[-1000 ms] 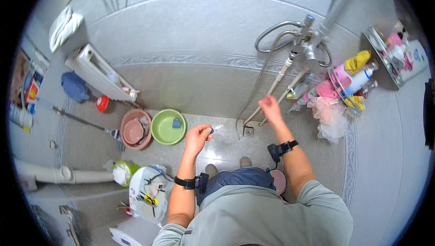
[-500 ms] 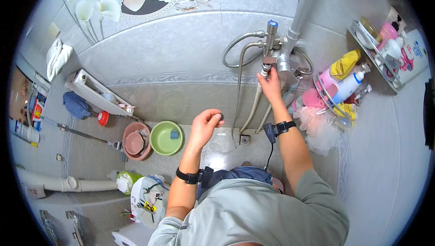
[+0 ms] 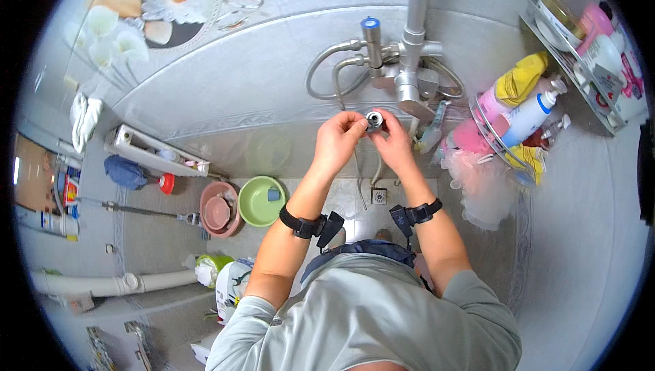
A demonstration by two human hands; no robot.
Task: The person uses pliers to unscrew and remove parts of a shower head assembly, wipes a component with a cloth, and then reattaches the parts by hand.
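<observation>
Between my two hands, a metal hose connector (image 3: 374, 119) points its round open end up. My right hand (image 3: 396, 144) is closed on its right side. My left hand (image 3: 337, 141) is closed too, its thumb and fingertips against the connector's left side. Whether a smaller piece is between those left fingertips, I cannot tell. A pale hose (image 3: 379, 166) hangs below the hands toward the floor. Above them on the wall is the metal shower mixer (image 3: 409, 57), with a blue-topped valve (image 3: 371, 42) and a braided metal hose (image 3: 315, 74) looping from it.
A corner rack (image 3: 501, 135) with bottles and a pink bath puff (image 3: 481, 183) is on the right, below a shelf (image 3: 573, 88) of toiletries. A green basin (image 3: 256, 212) and pink basins (image 3: 217, 197) stand at the left. A floor drain (image 3: 379, 196) lies beneath my hands.
My left hand, which pinched a small dark round piece, has moved up and right to the connector. My right hand has brought the connector away from beneath the mixer, and its open end now shows.
</observation>
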